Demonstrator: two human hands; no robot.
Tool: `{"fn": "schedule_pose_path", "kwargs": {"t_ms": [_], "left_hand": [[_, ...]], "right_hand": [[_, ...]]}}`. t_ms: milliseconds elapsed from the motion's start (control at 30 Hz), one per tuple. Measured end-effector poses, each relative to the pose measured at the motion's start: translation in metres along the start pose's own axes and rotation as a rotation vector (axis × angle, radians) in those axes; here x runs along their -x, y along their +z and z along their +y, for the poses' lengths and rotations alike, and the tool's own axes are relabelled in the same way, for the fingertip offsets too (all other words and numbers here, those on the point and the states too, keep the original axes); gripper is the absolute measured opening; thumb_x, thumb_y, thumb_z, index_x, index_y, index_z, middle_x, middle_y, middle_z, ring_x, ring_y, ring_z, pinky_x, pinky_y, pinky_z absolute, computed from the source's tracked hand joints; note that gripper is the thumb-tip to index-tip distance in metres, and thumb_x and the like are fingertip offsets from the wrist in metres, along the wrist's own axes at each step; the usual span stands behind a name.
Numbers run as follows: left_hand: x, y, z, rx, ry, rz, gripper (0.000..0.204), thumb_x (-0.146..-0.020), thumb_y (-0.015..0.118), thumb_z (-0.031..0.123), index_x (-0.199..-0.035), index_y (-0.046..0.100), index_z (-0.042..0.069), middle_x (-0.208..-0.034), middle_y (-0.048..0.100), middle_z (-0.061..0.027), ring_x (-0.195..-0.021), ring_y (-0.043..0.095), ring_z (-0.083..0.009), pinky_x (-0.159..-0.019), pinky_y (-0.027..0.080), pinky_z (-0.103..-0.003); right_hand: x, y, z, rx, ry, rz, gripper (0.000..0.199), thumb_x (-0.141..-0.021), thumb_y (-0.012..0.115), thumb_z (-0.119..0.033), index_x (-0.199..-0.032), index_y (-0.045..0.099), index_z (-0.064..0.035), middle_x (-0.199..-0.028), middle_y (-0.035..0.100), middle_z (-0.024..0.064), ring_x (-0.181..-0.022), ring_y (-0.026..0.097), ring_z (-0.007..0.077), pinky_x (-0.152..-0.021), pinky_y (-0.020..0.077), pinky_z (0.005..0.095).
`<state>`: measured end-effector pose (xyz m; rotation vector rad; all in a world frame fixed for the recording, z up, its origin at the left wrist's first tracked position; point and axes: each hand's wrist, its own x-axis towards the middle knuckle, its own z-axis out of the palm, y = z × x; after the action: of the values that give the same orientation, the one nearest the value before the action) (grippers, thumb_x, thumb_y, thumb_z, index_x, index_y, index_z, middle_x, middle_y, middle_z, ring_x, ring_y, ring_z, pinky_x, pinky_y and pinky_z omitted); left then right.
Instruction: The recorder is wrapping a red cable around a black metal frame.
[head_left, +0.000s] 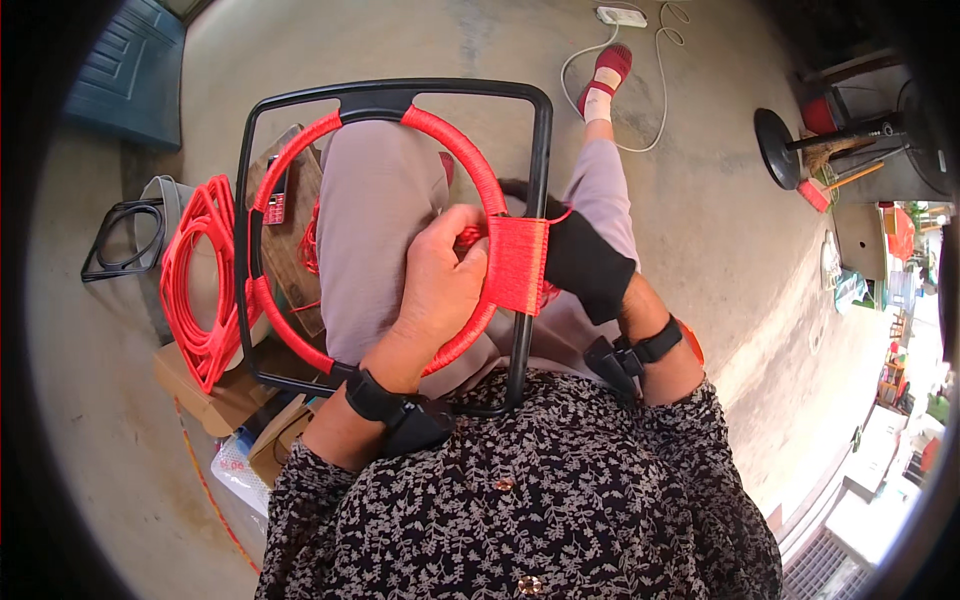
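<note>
Concrete floor lies below my lap, where the black frame (541,200) rests. Its red-wrapped ring (470,165) is mostly covered; the woven band (517,265) looks just begun. My left hand (440,285) pinches the cord, my gloved right hand (590,265) clamps the frame.

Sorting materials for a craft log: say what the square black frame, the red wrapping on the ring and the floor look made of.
Black frame: probably painted metal or plastic, smooth, slightly glossy.
Red wrapping: looks like plastic cord, tight parallel strands with a sheen.
Floor: concrete, matte grey, blotchy.
</note>
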<state>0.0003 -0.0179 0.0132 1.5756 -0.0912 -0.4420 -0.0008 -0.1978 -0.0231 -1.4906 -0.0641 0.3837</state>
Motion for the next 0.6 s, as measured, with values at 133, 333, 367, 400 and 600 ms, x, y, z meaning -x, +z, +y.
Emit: {"fn": "schedule_pose_path", "kwargs": {"t_ms": [133, 333, 367, 400, 600], "left_hand": [[-0.001, 0.004, 0.006, -0.281, 0.47, 0.421, 0.024, -0.084, 0.054, -0.006, -0.106, 0.058, 0.001, -0.09, 0.061, -0.0111, -0.075, 0.059, -0.0205, -0.071, 0.048, -0.03], [0.014, -0.001, 0.023, -0.412, 0.84, 0.386, 0.03, -0.078, 0.061, -0.005, -0.107, 0.057, -0.001, -0.092, 0.06, -0.0129, -0.079, 0.059, -0.0234, -0.071, 0.048, -0.033], [0.014, 0.002, 0.025, -0.387, 0.907, 0.357, 0.03, -0.078, 0.061, -0.005, -0.107, 0.057, -0.002, -0.093, 0.06, -0.0133, -0.08, 0.059, -0.0241, -0.072, 0.048, -0.033], [0.013, 0.005, 0.026, -0.361, 0.973, 0.327, 0.031, -0.077, 0.061, -0.004, -0.107, 0.056, -0.002, -0.094, 0.06, -0.0137, -0.081, 0.059, -0.0249, -0.073, 0.048, -0.032], [0.011, 0.0, 0.011, -0.095, 0.623, 0.433, 0.02, -0.083, 0.057, -0.002, -0.103, 0.056, -0.002, -0.094, 0.061, -0.01, -0.082, 0.059, -0.0164, -0.075, 0.049, -0.028]], "right_hand": [[0.004, -0.028, -0.024, -0.272, -0.162, 0.503, 0.052, -0.081, 0.066, -0.004, -0.127, 0.044, 0.0032, -0.099, 0.065, 0.011, -0.089, 0.063, 0.0157, -0.08, 0.0507, 0.0281], [0.02, 0.024, -0.076, 0.656, -0.614, 0.332, 0.049, -0.076, 0.07, -0.005, -0.122, 0.052, -0.0032, -0.108, 0.063, 0.0098, -0.1, 0.061, 0.023, -0.087, 0.0483, 0.0347], [0.014, 0.032, -0.071, 0.676, -0.646, 0.263, 0.049, -0.075, 0.07, -0.006, -0.121, 0.054, -0.0047, -0.109, 0.063, 0.0088, -0.101, 0.06, 0.0241, -0.087, 0.0479, 0.0359], [0.01, 0.038, -0.067, 0.694, -0.676, 0.193, 0.049, -0.074, 0.071, -0.007, -0.12, 0.055, -0.0063, -0.11, 0.062, 0.0079, -0.102, 0.059, 0.0252, -0.087, 0.0475, 0.037], [0.028, 0.014, -0.085, 0.066, -0.26, 0.443, 0.017, -0.084, 0.065, -0.003, -0.1, 0.06, 0.0004, -0.085, 0.063, 0.0059, -0.078, 0.059, 0.0128, -0.072, 0.0472, 0.0251]]}}
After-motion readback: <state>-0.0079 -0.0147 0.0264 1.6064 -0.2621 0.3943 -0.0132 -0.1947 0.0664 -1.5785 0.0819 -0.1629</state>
